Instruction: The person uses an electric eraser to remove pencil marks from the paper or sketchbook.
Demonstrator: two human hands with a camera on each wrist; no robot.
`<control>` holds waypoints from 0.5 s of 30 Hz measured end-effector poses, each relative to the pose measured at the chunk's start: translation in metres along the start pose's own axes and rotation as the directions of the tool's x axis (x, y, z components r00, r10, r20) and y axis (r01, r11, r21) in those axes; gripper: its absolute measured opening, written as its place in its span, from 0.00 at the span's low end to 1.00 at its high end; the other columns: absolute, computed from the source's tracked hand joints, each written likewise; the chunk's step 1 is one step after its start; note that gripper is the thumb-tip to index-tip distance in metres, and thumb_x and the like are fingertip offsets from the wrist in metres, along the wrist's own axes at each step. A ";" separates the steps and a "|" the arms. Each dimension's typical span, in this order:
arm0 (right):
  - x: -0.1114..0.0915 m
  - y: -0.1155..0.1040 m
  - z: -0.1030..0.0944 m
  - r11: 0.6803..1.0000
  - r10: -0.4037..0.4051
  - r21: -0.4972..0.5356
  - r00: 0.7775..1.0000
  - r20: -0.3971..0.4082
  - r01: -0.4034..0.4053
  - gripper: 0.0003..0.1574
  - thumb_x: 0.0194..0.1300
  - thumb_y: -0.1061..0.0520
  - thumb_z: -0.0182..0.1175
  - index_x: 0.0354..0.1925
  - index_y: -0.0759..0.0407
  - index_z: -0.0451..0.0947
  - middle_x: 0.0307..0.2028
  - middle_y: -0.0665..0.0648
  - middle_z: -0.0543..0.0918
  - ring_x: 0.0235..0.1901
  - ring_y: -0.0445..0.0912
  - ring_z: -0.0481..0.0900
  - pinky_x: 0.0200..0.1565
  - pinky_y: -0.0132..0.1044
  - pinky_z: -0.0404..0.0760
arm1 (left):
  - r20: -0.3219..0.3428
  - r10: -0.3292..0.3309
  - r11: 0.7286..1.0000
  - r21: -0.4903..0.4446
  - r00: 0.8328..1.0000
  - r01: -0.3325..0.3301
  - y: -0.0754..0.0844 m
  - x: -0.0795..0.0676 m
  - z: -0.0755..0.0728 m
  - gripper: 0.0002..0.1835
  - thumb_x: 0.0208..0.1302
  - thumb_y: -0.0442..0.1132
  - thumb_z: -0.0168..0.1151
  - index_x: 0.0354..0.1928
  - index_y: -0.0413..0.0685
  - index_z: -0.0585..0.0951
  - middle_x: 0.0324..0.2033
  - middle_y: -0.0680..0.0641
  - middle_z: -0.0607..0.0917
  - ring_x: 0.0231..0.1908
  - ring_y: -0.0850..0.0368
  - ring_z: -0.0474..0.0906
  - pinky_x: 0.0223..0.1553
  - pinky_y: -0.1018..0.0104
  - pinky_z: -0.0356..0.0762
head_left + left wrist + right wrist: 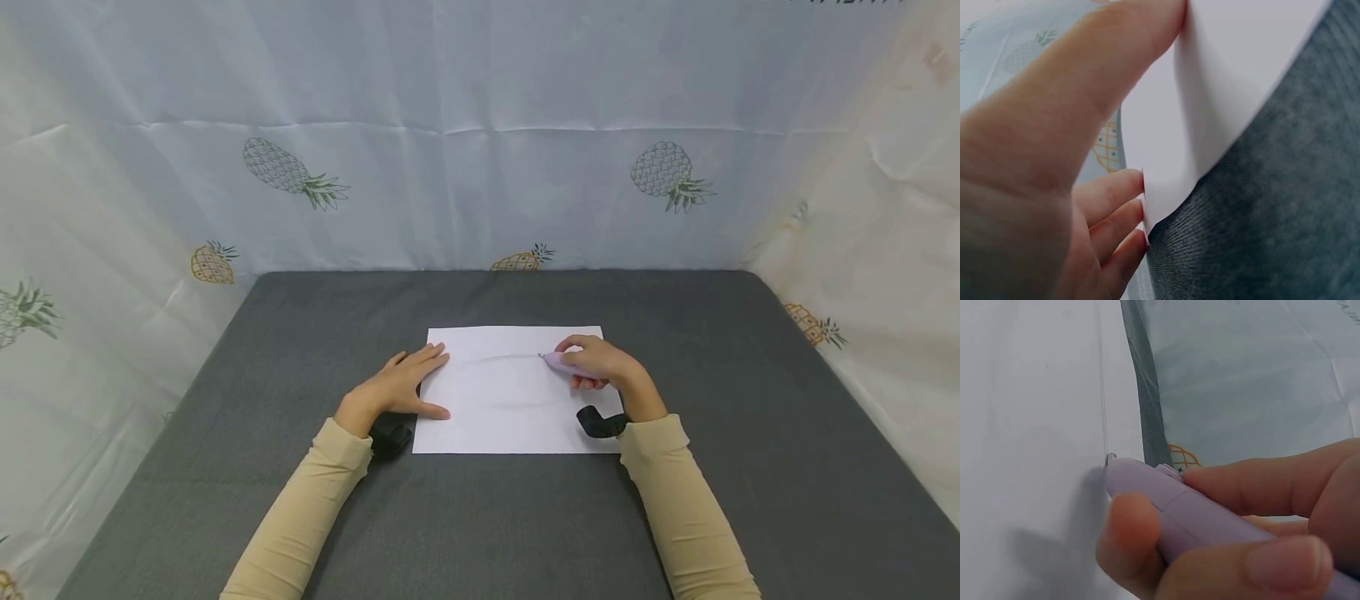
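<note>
A white sheet of paper lies on the dark grey table. My left hand rests spread at its left edge, thumb and fingertips on the paper; in the left wrist view the sheet bows up between the thumb and the other fingers. My right hand grips a slim lavender pen-shaped tool with a raised tab on its side. The tool's small shiny tip meets the paper near the far edge, at the end of a thin straight line.
The grey tablecloth surrounds the sheet. Black wrist-worn pieces sit by both wrists, the right one over the paper's lower right corner. A pineapple-print curtain hangs behind the table and along both sides.
</note>
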State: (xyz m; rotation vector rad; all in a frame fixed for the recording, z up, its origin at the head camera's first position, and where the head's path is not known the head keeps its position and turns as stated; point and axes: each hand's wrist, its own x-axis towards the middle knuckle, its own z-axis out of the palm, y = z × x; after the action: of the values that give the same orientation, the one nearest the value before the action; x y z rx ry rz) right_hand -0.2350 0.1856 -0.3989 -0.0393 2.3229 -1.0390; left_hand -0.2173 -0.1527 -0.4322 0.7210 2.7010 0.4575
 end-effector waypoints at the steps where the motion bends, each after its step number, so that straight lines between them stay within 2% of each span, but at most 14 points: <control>1: 0.000 -0.001 0.001 1.000 0.000 0.004 1.000 -0.004 0.000 0.25 0.71 0.53 0.45 0.62 0.59 0.65 0.15 0.49 0.76 0.12 0.38 0.63 0.18 0.27 0.62 | 0.002 -0.002 1.000 0.000 1.000 0.002 0.000 0.000 0.000 0.54 0.51 0.60 0.70 0.74 0.45 0.56 0.77 0.43 0.53 0.77 0.44 0.49 0.74 0.36 0.43; 15: -0.003 0.005 -0.009 0.999 0.014 -0.044 0.999 0.051 -0.012 0.25 0.72 0.54 0.44 0.64 0.60 0.64 0.16 0.50 0.76 0.12 0.38 0.62 0.18 0.27 0.62 | 0.000 -0.003 1.000 -0.006 1.000 0.003 0.001 -0.001 -0.001 0.53 0.51 0.59 0.70 0.74 0.45 0.57 0.76 0.43 0.53 0.77 0.44 0.49 0.74 0.36 0.42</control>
State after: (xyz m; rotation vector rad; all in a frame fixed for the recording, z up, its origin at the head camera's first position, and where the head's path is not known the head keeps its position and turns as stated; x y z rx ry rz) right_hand -0.2358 0.1959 -0.3965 -0.0670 2.2962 -0.9699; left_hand -0.2161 -0.1528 -0.4305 0.7154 2.6988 0.4652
